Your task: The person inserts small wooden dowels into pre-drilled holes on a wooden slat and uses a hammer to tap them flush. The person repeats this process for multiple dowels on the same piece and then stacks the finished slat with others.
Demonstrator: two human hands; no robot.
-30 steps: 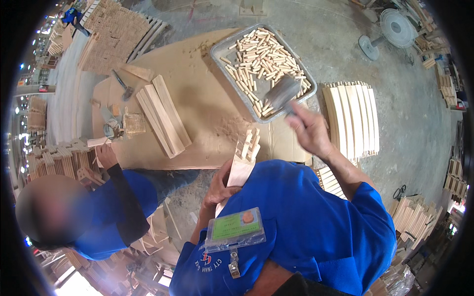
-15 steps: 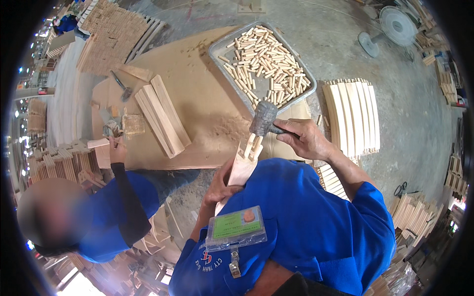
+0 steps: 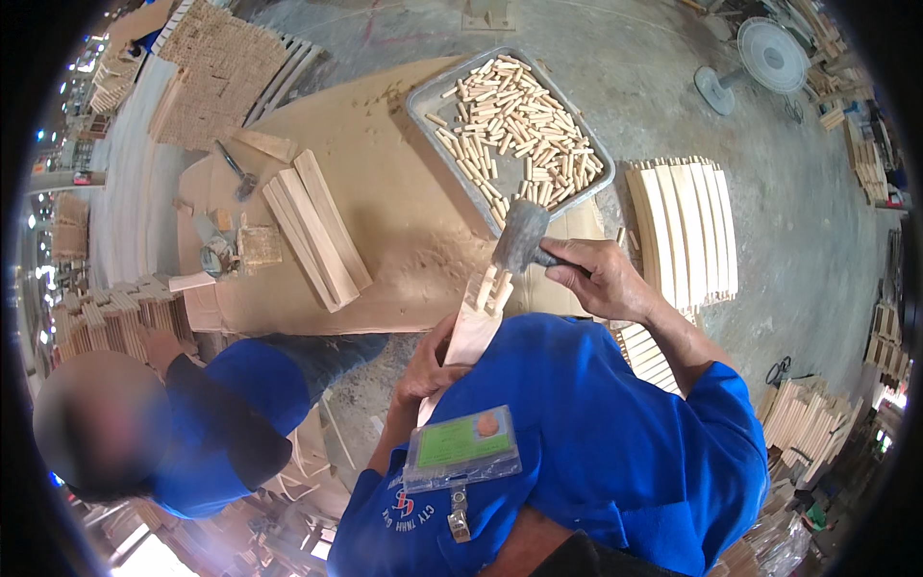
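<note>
My right hand (image 3: 608, 277) is closed round the handle of a dark mallet (image 3: 522, 234), whose head is just above the upper end of a wooden slat. Several short dowels (image 3: 487, 288) stand up out of that slat end. My left hand (image 3: 429, 363) wraps round the pale wooden slat (image 3: 471, 337), which is tilted upward against my body. Beyond the mallet lies a grey metal tray (image 3: 606, 159) holding a heap of loose wooden dowels (image 3: 524, 125).
Flat cardboard (image 3: 385, 192) carries a few wooden slats (image 3: 312, 231) and a hammer (image 3: 240, 175). Curved slats (image 3: 683, 231) are stacked at the right, with a fan (image 3: 769, 58) farther off. A co-worker (image 3: 221, 413) sits at the left, near piled wooden pieces (image 3: 115, 317).
The mallet head has tilted and shifted slightly, still over the dowels. My left hand keeps its grip. The co-worker's hand has drawn back from the cardboard toward the piled pieces.
</note>
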